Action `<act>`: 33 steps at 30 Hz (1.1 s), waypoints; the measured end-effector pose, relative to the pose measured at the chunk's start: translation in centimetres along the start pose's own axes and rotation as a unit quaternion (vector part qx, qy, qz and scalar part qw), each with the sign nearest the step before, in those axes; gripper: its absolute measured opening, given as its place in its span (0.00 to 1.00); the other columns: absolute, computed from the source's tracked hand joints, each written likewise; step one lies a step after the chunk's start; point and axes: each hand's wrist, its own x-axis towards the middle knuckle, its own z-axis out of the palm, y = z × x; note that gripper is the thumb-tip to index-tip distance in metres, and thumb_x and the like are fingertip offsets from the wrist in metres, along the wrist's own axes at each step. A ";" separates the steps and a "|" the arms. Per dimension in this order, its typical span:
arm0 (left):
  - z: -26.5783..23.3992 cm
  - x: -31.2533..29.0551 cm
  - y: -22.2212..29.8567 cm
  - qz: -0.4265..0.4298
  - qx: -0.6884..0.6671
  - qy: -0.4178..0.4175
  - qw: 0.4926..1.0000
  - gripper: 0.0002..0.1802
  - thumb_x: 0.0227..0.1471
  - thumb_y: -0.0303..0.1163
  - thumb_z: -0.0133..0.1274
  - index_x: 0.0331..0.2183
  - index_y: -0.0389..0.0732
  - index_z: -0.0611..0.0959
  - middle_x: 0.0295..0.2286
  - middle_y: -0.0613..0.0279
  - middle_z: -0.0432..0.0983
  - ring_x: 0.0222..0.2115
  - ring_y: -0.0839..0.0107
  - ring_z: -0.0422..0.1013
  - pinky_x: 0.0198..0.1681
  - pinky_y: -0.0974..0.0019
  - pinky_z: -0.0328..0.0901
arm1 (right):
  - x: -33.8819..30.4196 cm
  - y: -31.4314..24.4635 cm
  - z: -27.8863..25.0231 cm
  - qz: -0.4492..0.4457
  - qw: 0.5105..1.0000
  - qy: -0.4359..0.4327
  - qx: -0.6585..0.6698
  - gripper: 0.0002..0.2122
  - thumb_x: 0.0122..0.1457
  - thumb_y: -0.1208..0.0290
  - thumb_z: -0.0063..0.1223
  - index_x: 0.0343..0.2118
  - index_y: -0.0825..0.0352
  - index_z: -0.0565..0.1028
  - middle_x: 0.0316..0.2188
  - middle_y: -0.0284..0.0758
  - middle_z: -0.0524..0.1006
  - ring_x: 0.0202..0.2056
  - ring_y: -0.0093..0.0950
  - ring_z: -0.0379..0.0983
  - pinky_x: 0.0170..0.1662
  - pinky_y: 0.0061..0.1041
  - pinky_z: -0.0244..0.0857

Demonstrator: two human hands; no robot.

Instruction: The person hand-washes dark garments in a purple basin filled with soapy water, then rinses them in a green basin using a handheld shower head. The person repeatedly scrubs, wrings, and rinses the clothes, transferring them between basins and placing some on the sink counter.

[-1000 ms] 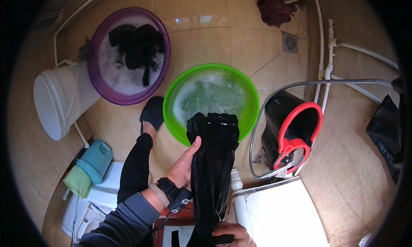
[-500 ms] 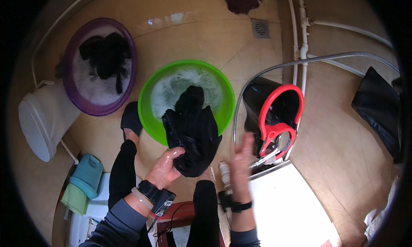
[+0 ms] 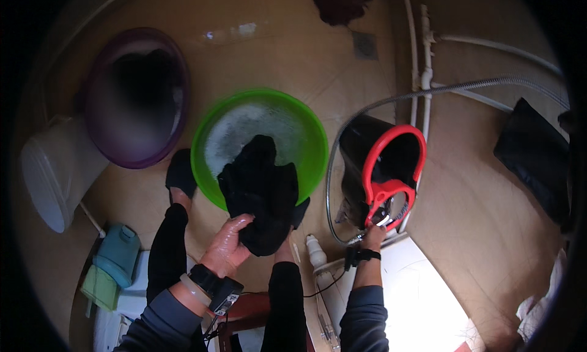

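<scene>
- Reaching away from the cloth, right hand is now closing on the red bucket handle, right of centre.
- Left hand is gripping wet black cloth alone above green basin, centre frame.
- One-handed, the cloth is likely slipping onto the floor.

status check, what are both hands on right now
Left hand gripping the wet black garment over the green basin. Right hand at the red handle of the black bucket. Nothing between them.

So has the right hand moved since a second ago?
Yes. The right hand has let go of the black garment and gone rightward, away from the green basin, to the red handle of the black bucket.
</scene>
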 end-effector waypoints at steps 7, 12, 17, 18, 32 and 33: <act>2.1 -0.7 0.4 0.017 0.001 -0.014 1.000 0.16 0.62 0.29 0.62 0.50 0.37 0.83 0.47 0.53 0.83 0.47 0.56 0.81 0.54 0.50 0.78 | -4.8 -2.7 -0.9 0.028 0.998 0.006 0.056 0.07 0.59 0.86 0.44 0.38 0.68 0.68 0.28 0.35 0.73 0.25 0.25 0.70 0.25 0.26 0.67; 3.9 -1.2 0.0 0.052 0.051 -0.036 0.997 0.20 0.63 0.39 0.64 0.52 0.40 0.82 0.47 0.59 0.84 0.46 0.63 0.81 0.54 0.58 0.77 | -19.1 -8.2 -2.6 -0.137 0.976 -0.132 0.103 0.08 0.63 0.81 0.51 0.44 0.67 0.71 0.37 0.35 0.72 0.31 0.24 0.70 0.34 0.24 0.70; 3.1 -1.7 0.0 0.072 0.172 0.006 0.982 0.24 0.65 0.48 0.62 0.53 0.43 0.81 0.47 0.63 0.81 0.48 0.67 0.78 0.55 0.60 0.74 | -29.8 -14.2 -1.5 -0.433 0.817 -0.317 -0.211 0.27 0.66 0.77 0.52 0.67 0.77 0.61 0.61 0.54 0.67 0.63 0.49 0.64 0.65 0.42 0.61; 2.8 -1.7 0.2 0.085 0.178 -0.015 0.980 0.23 0.65 0.49 0.61 0.53 0.44 0.81 0.46 0.64 0.80 0.48 0.68 0.77 0.55 0.60 0.73 | -30.8 -14.7 -0.6 -0.427 0.803 -0.355 -0.216 0.32 0.66 0.75 0.54 0.70 0.78 0.58 0.66 0.61 0.65 0.68 0.58 0.61 0.70 0.46 0.58; 4.8 -2.2 0.1 0.156 0.088 -0.146 0.973 0.22 0.55 0.28 0.66 0.51 0.37 0.79 0.43 0.59 0.82 0.47 0.66 0.77 0.56 0.61 0.70 | -31.6 -15.7 0.7 -0.165 0.768 -0.617 -0.047 0.50 0.60 0.82 0.48 0.78 0.60 0.29 0.47 0.39 0.65 0.44 0.31 0.66 0.51 0.27 0.66; 4.7 -2.1 -0.1 0.162 0.102 -0.152 0.970 0.22 0.55 0.28 0.66 0.51 0.37 0.80 0.43 0.58 0.82 0.47 0.66 0.77 0.57 0.61 0.69 | -31.8 -16.0 0.9 -0.153 0.772 -0.612 -0.068 0.50 0.61 0.82 0.49 0.78 0.60 0.28 0.48 0.40 0.66 0.45 0.32 0.66 0.51 0.27 0.66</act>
